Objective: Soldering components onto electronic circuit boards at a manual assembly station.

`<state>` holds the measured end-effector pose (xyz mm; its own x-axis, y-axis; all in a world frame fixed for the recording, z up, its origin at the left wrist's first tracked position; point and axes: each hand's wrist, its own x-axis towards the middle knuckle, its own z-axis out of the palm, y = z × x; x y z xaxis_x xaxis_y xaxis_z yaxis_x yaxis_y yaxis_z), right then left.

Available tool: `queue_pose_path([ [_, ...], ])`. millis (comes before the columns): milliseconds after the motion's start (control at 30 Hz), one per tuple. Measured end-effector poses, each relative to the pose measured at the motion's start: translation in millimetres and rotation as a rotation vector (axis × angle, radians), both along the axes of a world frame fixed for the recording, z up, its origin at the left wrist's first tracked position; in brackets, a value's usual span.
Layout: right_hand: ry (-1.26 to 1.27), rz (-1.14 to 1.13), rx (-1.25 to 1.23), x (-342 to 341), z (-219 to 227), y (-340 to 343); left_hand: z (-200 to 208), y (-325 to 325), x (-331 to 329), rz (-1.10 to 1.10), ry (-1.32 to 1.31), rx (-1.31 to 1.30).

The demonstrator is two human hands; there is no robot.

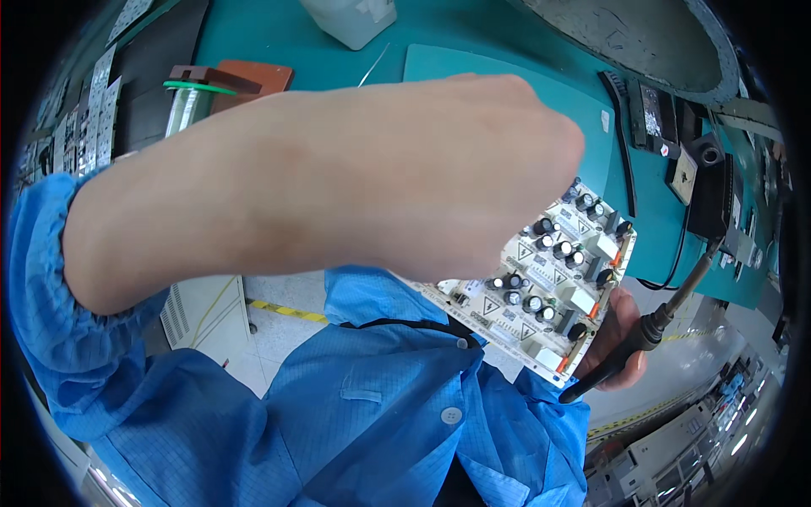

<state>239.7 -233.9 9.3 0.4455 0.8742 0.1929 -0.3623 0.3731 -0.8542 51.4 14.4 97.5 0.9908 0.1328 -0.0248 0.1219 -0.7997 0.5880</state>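
Observation:
My left forearm crosses the view from the left. Its hand point(515, 152), seen from the back, is closed above the far-left part of a white circuit board point(541, 270); its fingers are hidden, so what they hold does not show. The board lies tilted and carries several black capacitors, white blocks and orange parts along its right edge. Beside that edge, my right hand point(623, 314) is closed round the dark handle of a soldering iron point(646, 334), whose metal end points up and to the right. Whether this hand also touches the board, I cannot tell.
A green-rimmed spool point(190, 106) stands by a brown block at the left. A whitish container point(355, 21) stands at the back of the green mat point(473, 63). Farther right are a black brush point(621, 127), dark boxes point(655, 118) and a large grey oval rim point(718, 59) overhead.

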Motion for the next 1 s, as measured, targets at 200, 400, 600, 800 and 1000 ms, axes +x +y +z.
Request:
queue_pose_path([
  [200,-0.099,0.037,-0.081,2,6,5,-4,-6,0,0.090,-0.074,-0.026],
  [400,-0.164,0.038,-0.137,4,8,5,-5,-7,-2,0.129,0.015,-0.095],
  [600,-0.275,0.043,-0.132,4,10,3,-6,-10,-4,0.150,-0.046,-0.093],
  [800,-0.656,-0.105,-0.011,-1,-4,5,-4,-10,-4,0.155,-0.028,-0.118],
  [1000,-0.702,-0.178,-0.055,-5,-4,1,0,-10,-5,0.168,0.060,-0.091],
])
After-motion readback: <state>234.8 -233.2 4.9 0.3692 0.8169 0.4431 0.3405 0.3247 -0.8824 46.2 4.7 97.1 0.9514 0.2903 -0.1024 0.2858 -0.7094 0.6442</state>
